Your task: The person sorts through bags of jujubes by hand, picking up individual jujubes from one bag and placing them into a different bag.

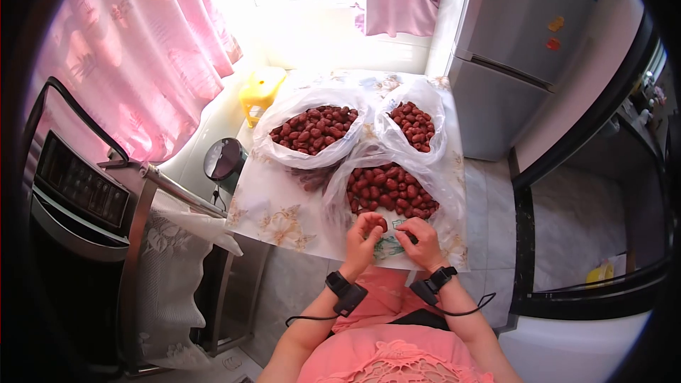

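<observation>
1. The left hand is curled, its fingertips pinching a single red date, a small, glossy, dark red oval. It is too small to tell which way its long axis runs
2. The right hand sits just beside the left, fingers bent and drawn together on a small clear bag with green print. Whether it grips the film cannot be told
3. Both hands work at the near edge of the table, which has a smooth, pale cloth with a tan flower pattern. The date is held just above that edge, in front of the nearest bag of dates
4. That bag is thin, crinkled, see-through plastic, its mouth open upward and heaped with red fruit. It nearly touches the hands
5. Two more open plastic bags lie behind it, the far left bag being wider and the far right bag smaller. The three crowd the right half of the tabletop
6. Bare cloth lies to the left of the hands
7. A black strap with a cable wraps each wrist
8. A grey fridge stands close to the table's right side, with pink curtains and a yellow stool on the left
</observation>
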### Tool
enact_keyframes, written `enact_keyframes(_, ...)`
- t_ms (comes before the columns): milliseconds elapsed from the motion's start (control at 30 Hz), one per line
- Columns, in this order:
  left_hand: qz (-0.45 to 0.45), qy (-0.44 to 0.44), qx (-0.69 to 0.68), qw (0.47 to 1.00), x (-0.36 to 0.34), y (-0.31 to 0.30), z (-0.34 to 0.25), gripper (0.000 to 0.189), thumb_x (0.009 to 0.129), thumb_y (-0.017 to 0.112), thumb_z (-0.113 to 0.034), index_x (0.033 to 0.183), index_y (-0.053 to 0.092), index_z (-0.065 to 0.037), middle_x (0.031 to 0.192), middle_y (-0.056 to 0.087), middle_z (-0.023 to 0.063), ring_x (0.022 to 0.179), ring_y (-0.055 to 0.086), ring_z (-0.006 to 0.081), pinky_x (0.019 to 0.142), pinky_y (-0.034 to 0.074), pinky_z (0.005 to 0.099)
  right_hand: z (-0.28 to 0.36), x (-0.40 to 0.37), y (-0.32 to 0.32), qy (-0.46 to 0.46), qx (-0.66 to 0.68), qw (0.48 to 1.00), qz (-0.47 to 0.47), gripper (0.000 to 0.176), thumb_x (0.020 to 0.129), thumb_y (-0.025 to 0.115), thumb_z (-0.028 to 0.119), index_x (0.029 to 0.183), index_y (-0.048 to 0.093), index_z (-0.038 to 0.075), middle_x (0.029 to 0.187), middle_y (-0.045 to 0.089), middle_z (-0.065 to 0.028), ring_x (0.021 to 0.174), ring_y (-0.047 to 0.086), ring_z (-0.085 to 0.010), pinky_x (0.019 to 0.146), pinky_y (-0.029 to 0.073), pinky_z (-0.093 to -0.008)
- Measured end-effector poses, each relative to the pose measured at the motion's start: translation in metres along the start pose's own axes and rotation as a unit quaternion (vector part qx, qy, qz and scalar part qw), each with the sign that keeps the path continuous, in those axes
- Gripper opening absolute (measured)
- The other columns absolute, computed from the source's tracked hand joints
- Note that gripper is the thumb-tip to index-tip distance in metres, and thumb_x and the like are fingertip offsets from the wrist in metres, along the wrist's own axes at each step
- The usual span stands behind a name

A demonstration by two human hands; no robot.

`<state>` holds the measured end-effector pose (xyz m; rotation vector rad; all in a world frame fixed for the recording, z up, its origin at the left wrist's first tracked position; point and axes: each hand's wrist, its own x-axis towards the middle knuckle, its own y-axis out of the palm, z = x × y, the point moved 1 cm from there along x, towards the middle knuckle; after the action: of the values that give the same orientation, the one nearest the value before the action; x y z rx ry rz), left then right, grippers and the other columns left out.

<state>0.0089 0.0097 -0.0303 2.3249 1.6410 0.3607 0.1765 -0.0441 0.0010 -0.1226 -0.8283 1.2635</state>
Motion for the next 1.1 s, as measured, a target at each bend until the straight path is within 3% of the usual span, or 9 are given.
enact_keyframes(33, 0.01, -0.007, -0.029, 1.0, 0.002, -0.004, -0.003, 0.021, 0.099, 0.061, -0.007, 0.12, 0.06, -0.003, 0.105, 0.062, -0.0009, 0.097, 0.058, 0.0092, 0.089, 0.046, 0.0242, 0.0, 0.0, 0.0, 0.004, -0.002, 1.0, 0.0, 0.012, 0.084, 0.074, 0.009, 0.09, 0.068, 0.001, 0.087, 0.067, -0.0123, 0.081, 0.065, -0.0307, 0.069, 0.052, -0.0382)
enact_keyframes(167, 0.038, 0.006, -0.031, 0.999, 0.006, -0.021, -0.005, 0.026, 0.1, 0.062, -0.01, 0.125, 0.058, -0.003, 0.105, 0.063, -0.0003, 0.097, 0.059, 0.009, 0.089, 0.046, 0.0239, 0.001, 0.001, 0.0, 0.007, 0.004, 1.0, 0.0, 0.012, 0.083, 0.075, 0.009, 0.089, 0.068, 0.001, 0.087, 0.067, -0.0121, 0.08, 0.065, -0.0304, 0.069, 0.052, -0.0376)
enact_keyframes(367, 0.027, -0.006, -0.041, 0.999, 0.004, -0.017, -0.006, 0.023, 0.096, 0.065, -0.004, 0.118, 0.058, -0.004, 0.106, 0.063, 0.0004, 0.1, 0.06, 0.0098, 0.09, 0.046, 0.0242, 0.005, 0.005, -0.003, 0.017, 0.014, 1.0, 0.007, 0.011, 0.083, 0.074, 0.006, 0.091, 0.068, 0.0, 0.087, 0.066, -0.0108, 0.077, 0.066, -0.0268, 0.068, 0.052, -0.0346)
enact_keyframes(567, 0.035, -0.011, -0.04, 0.999, 0.002, -0.018, 0.0, 0.026, 0.089, 0.068, 0.006, 0.111, 0.058, -0.004, 0.107, 0.064, 0.0027, 0.1, 0.062, 0.0109, 0.087, 0.05, 0.0246, 0.022, 0.007, 0.007, 0.105, 0.105, 0.988, -0.045, 0.016, 0.084, 0.075, 0.003, 0.099, 0.069, 0.002, 0.091, 0.065, -0.0069, 0.078, 0.066, -0.0162, 0.07, 0.052, -0.0289)
enact_keyframes(633, 0.055, -0.006, -0.02, 0.998, 0.002, -0.018, -0.001, 0.029, 0.085, 0.069, 0.011, 0.108, 0.059, -0.003, 0.106, 0.062, 0.0031, 0.1, 0.063, 0.0116, 0.086, 0.052, 0.0255, 0.019, 0.001, 0.017, 0.13, 0.203, 0.97, -0.023, 0.024, 0.085, 0.074, 0.003, 0.108, 0.07, 0.003, 0.096, 0.068, -0.0061, 0.08, 0.067, -0.0154, 0.074, 0.054, -0.0282)
enact_keyframes(733, 0.05, 0.027, 0.003, 0.998, 0.002, -0.016, 0.001, 0.028, 0.08, 0.073, 0.011, 0.103, 0.062, -0.001, 0.103, 0.06, 0.003, 0.096, 0.063, 0.012, 0.086, 0.052, 0.0254, 0.008, -0.007, 0.023, 0.154, 0.217, 0.963, 0.033, 0.029, 0.088, 0.072, 0.003, 0.116, 0.069, 0.003, 0.104, 0.071, -0.0063, 0.088, 0.068, -0.0139, 0.08, 0.055, -0.0274)
enact_keyframes(833, 0.057, 0.023, 0.01, 0.998, 0.0, -0.015, -0.002, 0.028, 0.078, 0.073, 0.012, 0.101, 0.063, -0.001, 0.102, 0.058, 0.0023, 0.095, 0.063, 0.0119, 0.086, 0.052, 0.0257, 0.002, -0.009, 0.021, 0.212, 0.306, 0.924, 0.081, 0.028, 0.092, 0.068, 0.002, 0.119, 0.068, 0.0, 0.11, 0.072, -0.0078, 0.097, 0.068, -0.0131, 0.085, 0.055, -0.0275)
enact_keyframes(1100, 0.066, 0.049, 0.074, 0.994, 0.001, -0.018, 0.003, 0.03, 0.077, 0.075, 0.01, 0.103, 0.065, -0.001, 0.101, 0.059, 0.0019, 0.093, 0.061, 0.0118, 0.082, 0.05, 0.0249, 0.002, -0.01, 0.016, 0.226, 0.339, 0.909, 0.088, 0.024, 0.094, 0.066, 0.001, 0.117, 0.067, -0.001, 0.109, 0.072, -0.0076, 0.102, 0.067, -0.0133, 0.091, 0.054, -0.0283)
